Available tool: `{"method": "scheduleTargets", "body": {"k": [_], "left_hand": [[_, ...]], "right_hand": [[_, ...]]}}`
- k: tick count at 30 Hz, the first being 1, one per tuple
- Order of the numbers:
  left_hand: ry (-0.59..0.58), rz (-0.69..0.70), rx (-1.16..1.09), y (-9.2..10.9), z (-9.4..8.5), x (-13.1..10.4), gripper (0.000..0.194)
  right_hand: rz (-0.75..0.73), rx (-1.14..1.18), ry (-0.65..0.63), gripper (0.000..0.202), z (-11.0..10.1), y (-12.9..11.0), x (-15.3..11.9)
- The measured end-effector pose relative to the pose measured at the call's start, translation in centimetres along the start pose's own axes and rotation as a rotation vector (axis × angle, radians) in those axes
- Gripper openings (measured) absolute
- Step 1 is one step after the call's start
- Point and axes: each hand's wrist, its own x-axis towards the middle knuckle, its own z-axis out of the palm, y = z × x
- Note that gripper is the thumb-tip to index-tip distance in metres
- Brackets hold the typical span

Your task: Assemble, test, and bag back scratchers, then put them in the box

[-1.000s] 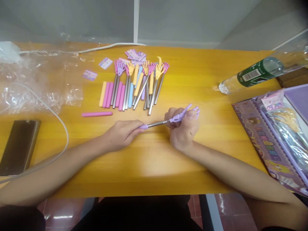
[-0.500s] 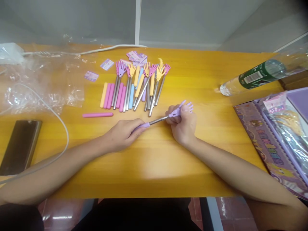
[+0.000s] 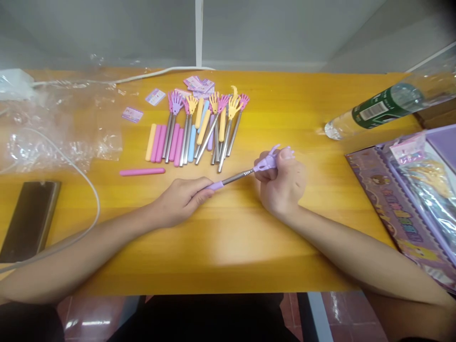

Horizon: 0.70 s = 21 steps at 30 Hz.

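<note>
A purple back scratcher [image 3: 238,176] with a metal rod spans the space between my two hands. Its purple handle is wrapped in my left hand [image 3: 181,199], which is closed. My right hand [image 3: 285,183] is closed on the purple hand-shaped head, its thumb pressed over the fingers of that head. Beyond my hands lies a group of metal rods with hand-shaped heads [image 3: 234,108] in yellow, pink and purple. Among them are loose handles [image 3: 153,142] in yellow, pink, blue and purple. One pink handle [image 3: 142,172] lies sideways in front of the group.
Small printed cards [image 3: 132,114] lie behind the handles. Clear plastic bags [image 3: 71,128], a white cable [image 3: 94,190] and a dark phone [image 3: 30,221] are at left. On the right are a bottle with a green label [image 3: 388,108] and a purple printed box [image 3: 395,204] holding a bagged scratcher.
My right hand has moved slightly right with the scratcher's head, and its wrist has turned a little. My left hand keeps its grip on the handle. The whole view has shifted slightly.
</note>
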Motion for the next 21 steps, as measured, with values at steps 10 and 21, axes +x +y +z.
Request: {"method": "scheduleTargets", "body": {"k": [10, 21], "left_hand": [[0.003, -0.024, -0.059, -0.3, 0.0, -0.1, 0.03], [-0.011, 0.009, -0.141, -0.2, 0.0, -0.1, 0.032]], "right_hand": [[-0.168, 0.015, 0.265, 0.046, -2.1, -2.4, 4.4], [-0.343, 0.024, 0.37, 0.052, -3.4, -5.6, 7.3]]}}
